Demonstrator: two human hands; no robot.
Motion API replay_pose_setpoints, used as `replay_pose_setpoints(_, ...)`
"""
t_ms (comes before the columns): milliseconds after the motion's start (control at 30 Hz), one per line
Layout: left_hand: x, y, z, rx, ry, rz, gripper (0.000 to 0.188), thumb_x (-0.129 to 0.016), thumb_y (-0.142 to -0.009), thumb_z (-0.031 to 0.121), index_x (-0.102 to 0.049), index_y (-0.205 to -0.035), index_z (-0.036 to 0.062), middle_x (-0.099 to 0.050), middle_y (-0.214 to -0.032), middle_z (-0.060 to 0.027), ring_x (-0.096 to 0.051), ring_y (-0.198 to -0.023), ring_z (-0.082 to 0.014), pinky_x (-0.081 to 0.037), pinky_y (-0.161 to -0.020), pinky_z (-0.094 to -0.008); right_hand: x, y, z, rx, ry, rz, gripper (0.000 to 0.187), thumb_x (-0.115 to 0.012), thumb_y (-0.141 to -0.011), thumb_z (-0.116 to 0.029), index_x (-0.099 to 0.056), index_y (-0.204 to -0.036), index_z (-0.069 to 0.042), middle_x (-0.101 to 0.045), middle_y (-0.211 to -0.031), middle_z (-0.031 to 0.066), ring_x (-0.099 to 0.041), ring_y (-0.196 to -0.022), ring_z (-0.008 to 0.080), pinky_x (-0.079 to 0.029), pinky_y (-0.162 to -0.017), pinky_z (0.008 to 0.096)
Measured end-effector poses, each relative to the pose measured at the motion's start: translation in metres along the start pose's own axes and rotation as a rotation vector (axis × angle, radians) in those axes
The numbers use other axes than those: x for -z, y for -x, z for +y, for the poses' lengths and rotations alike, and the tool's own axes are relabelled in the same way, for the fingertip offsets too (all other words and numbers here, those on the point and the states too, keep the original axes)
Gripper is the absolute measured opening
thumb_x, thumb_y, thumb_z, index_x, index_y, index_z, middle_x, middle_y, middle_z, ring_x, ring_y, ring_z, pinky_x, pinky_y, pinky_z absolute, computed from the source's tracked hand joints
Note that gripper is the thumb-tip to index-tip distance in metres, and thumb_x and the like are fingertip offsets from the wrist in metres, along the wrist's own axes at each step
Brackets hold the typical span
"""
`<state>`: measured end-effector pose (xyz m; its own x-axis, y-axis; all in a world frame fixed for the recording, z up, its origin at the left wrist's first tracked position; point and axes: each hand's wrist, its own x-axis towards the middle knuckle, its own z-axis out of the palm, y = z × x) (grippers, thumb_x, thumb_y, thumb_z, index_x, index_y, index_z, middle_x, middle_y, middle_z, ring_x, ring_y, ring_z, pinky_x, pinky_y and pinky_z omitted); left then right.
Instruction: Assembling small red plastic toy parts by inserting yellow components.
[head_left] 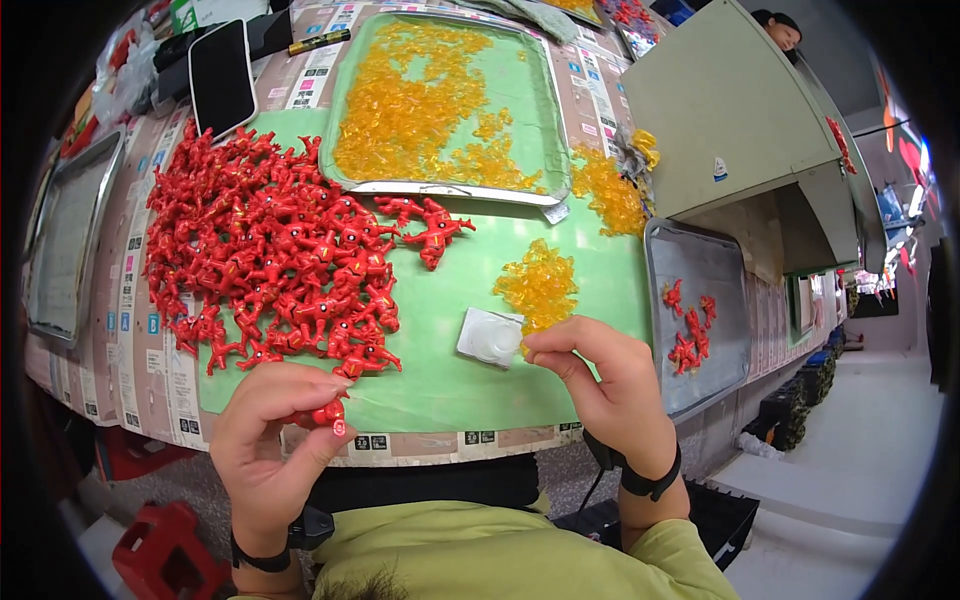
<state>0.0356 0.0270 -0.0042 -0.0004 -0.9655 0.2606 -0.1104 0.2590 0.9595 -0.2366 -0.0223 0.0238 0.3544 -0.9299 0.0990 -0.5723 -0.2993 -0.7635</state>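
Observation:
Close to the table's front edge, my left hand [268, 440] pinches a red toy figure [332, 414] between thumb and fingers; a pale round spot shows on its near end. My right hand [610, 385] is closed in a pinch at the right edge of a small white block with a round face [490, 337]. A tiny yellow translucent piece seems to sit at those fingertips, mostly hidden. Just beyond lies a small heap of yellow translucent pieces [538, 280]. A large pile of red toy figures [270, 240] covers the left of the green sheet [450, 390].
A tray [450, 187] of yellow pieces lies at the back. On the right, a grey tray [690, 255] holds several red figures, beside a beige metal cabinet [730, 110]. A phone [222, 78] leans at the far left, above another tray [75, 230]. A person [778, 30] appears behind the cabinet.

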Motion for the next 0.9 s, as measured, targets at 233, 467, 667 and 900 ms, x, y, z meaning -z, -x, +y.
replay_pose_setpoints(233,0.001,-0.001,-0.003,0.030,0.084,-0.007,0.030,-0.068,-0.073,-0.008,-0.060,-0.102,-0.0013,-0.061,-0.100,-0.0150,-0.061,-0.091,-0.0215,-0.052,-0.073,-0.0270,0.000,-0.001,0.001,0.000,0.057,-0.016,0.018,-0.059,-0.078,0.011,-0.064,-0.091,0.000,-0.066,-0.081,0.0114,-0.065,-0.074,0.0216,-0.050,-0.068,0.0285)
replay_pose_setpoints(467,-0.005,0.000,0.000,0.094,0.212,-0.048,0.031,-0.066,-0.077,-0.006,-0.058,-0.107,-0.0025,-0.058,-0.110,-0.0187,-0.061,-0.096,-0.0229,-0.053,-0.078,-0.0309,-0.001,0.004,0.000,-0.018,0.013,-0.006,0.018,-0.058,-0.077,0.012,-0.064,-0.090,0.000,-0.066,-0.082,0.0115,-0.066,-0.075,0.0216,-0.050,-0.068,0.0282)
replay_pose_setpoints(667,-0.020,-0.005,0.009,0.280,0.522,-0.070,0.026,-0.061,-0.085,0.003,-0.056,-0.109,-0.0045,-0.057,-0.113,-0.0223,-0.062,-0.095,-0.0238,-0.054,-0.081,-0.0330,-0.004,0.007,-0.017,0.042,-0.192,0.071,0.019,-0.061,-0.078,0.010,-0.063,-0.095,0.001,-0.065,-0.083,0.0116,-0.064,-0.076,0.0222,-0.049,-0.068,0.0292)
replay_pose_setpoints(900,-0.032,-0.016,0.016,0.258,0.652,-0.173,0.019,-0.060,-0.086,0.008,-0.053,-0.102,-0.0011,-0.059,-0.108,-0.0235,-0.061,-0.100,-0.0285,-0.051,-0.088,-0.0401,-0.030,0.002,-0.053,0.011,-0.816,-0.070,0.020,-0.061,-0.083,0.006,-0.063,-0.102,-0.001,-0.067,-0.086,0.0098,-0.065,-0.078,0.0173,-0.049,-0.071,0.0272)
